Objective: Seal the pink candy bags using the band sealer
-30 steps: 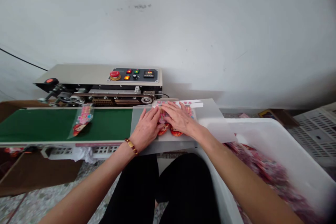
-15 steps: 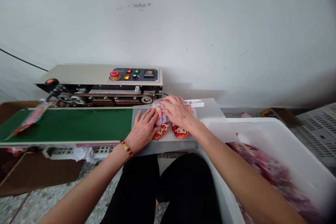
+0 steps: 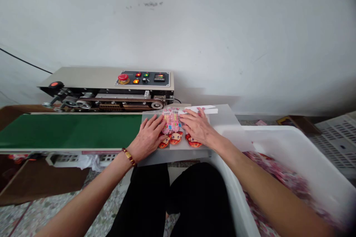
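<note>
My left hand (image 3: 147, 139) lies flat, fingers spread, on the left edge of a clear packet (image 3: 171, 127) of pink and red items with cartoon faces. My right hand (image 3: 198, 129) lies flat beside it on further packets (image 3: 192, 141), fingers stretched out. The packets rest on a grey feed plate (image 3: 222, 116) at the right end of a green conveyor belt (image 3: 69, 130). A band sealer machine (image 3: 111, 89) with a red stop button and lit indicator lights stands behind the belt.
A large white tub (image 3: 278, 144) full of pink and red packets sits at my right. A white slotted crate (image 3: 333, 140) is at the far right. Brown cardboard (image 3: 33, 183) lies on the speckled floor at the left. A white wall rises behind.
The sealed packet on the belt has travelled left and out of view. My hands have slid a packet leftward towards the sealer's intake, and the right hand has shifted right off it.
</note>
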`<action>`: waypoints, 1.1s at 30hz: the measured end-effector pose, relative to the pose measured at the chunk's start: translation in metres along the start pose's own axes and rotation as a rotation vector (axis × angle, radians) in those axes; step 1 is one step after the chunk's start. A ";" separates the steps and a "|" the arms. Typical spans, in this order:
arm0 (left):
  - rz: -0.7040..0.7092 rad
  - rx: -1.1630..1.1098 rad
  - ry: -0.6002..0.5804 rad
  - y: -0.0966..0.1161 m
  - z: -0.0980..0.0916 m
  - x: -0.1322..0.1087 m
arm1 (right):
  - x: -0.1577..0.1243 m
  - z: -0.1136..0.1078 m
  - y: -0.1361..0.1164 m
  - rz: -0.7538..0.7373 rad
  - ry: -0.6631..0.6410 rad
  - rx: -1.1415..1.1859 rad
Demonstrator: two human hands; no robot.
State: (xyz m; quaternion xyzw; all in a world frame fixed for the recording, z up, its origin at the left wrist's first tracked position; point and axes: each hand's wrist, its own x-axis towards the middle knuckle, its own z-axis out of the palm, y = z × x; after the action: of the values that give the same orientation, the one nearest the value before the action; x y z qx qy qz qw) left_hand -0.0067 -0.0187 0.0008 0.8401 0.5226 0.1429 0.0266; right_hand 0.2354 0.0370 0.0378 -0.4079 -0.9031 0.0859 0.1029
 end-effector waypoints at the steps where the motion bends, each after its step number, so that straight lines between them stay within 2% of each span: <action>1: 0.027 -0.013 -0.018 -0.001 -0.001 -0.001 | -0.003 -0.005 0.002 -0.001 -0.011 0.004; 4: 0.071 -0.038 -0.037 -0.004 -0.003 -0.002 | -0.003 -0.020 0.004 0.044 -0.044 -0.006; 6: 0.077 -0.050 -0.007 -0.004 -0.002 -0.003 | 0.004 -0.023 0.001 0.083 -0.008 0.002; 9: 0.124 -0.068 0.031 -0.003 0.002 -0.003 | 0.024 -0.012 -0.006 0.100 0.074 0.072; 14: 0.182 -0.079 0.024 -0.003 0.006 -0.002 | 0.052 0.010 -0.015 0.109 0.027 0.054; 20: 0.209 -0.109 -0.006 -0.004 0.003 -0.001 | 0.051 0.015 -0.015 0.125 0.055 0.077; 26: 0.218 -0.115 0.006 -0.005 0.005 -0.001 | 0.052 0.020 -0.018 0.061 -0.003 0.069; 33: 0.226 -0.112 -0.013 -0.005 0.005 -0.001 | 0.058 0.014 -0.028 0.130 -0.016 0.072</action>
State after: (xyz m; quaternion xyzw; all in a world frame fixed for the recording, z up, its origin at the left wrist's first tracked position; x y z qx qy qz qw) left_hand -0.0100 -0.0172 -0.0048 0.8918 0.4155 0.1684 0.0606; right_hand 0.1744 0.0617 0.0375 -0.4610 -0.8719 0.1279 0.1043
